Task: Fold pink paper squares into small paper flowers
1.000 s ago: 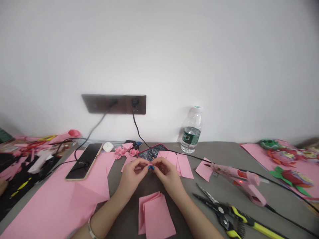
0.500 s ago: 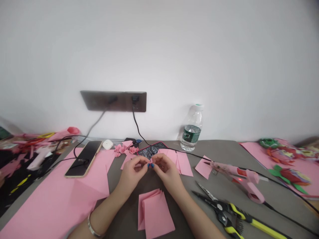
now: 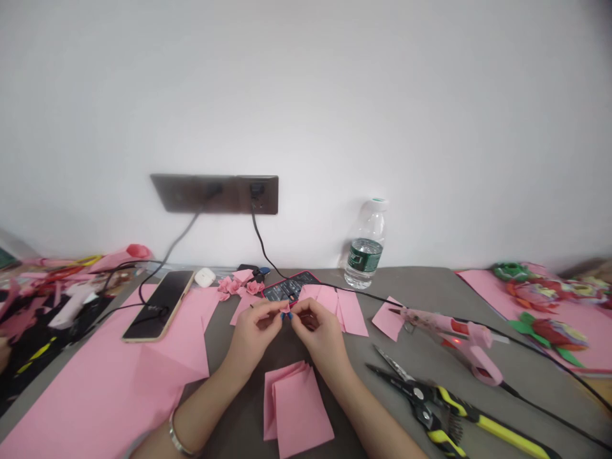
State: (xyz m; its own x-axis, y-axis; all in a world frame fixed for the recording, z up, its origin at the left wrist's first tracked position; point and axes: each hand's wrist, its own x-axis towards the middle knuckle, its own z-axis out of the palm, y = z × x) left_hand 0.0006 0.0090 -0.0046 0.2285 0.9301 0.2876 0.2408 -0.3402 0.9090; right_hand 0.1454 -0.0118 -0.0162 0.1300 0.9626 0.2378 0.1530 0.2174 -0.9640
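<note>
Both hands have edged slightly toward the table's far edge since the earlier frames, and their fingertips have drawn closer together. Left hand (image 3: 253, 331) and right hand (image 3: 319, 331) together pinch a small pink paper piece (image 3: 285, 308) over the middle of the table (image 3: 421, 287), just short of a red-cased phone (image 3: 289, 288). A stack of pink squares (image 3: 296, 408) lies at the near edge, between the forearms. Glue gun (image 3: 454, 335) and yellow-handled cutters (image 3: 430, 401) lie toward the right edge. A large pink sheet (image 3: 95, 395) covers the near left corner.

Thin silver bangle (image 3: 177, 435) on left wrist, blue-painted nails on fingers (image 3: 300, 312), bare forearms
</note>
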